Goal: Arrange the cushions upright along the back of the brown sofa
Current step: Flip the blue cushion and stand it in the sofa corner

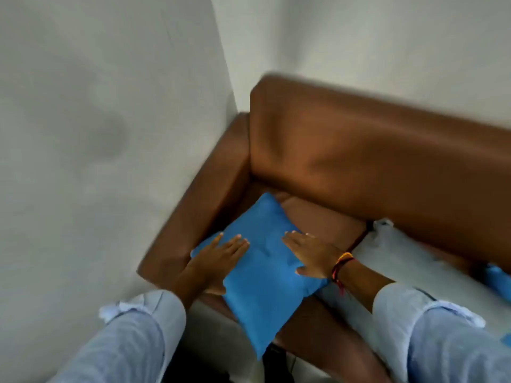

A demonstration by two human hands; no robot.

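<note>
Head camera looks down on us leaning over the left end of the brown leather sofa (373,150), whose backrest runs from 12 o'clock toward 3 o'clock against the pale wall (83,106). Both of our hands are on the square blue fabric cushion (265,275), which lies tilted near the sofa's corner, its far tip toward 12 o'clock close to the backrest and its near tip hanging past the front edge of the seat toward 6 o'clock.

Our left hand (221,255) holds the cushion's 9 o'clock edge, fingers spread flat on top and the thumb tucked beneath. Our right hand (312,255) presses flat on the 3 o'clock side, fingers splayed wide, so the cushion is held between the two (the frame is blurred, so finer contact is hard to read). A red and orange thread band (341,265) circles the right wrist, and light blue sleeves (143,335) are rolled up on both forearms.

At 3 o'clock, a pale grey cushion (401,255) lies on the seat just below the backrest, with another blue cushion (497,280) at the frame's edge.
</note>
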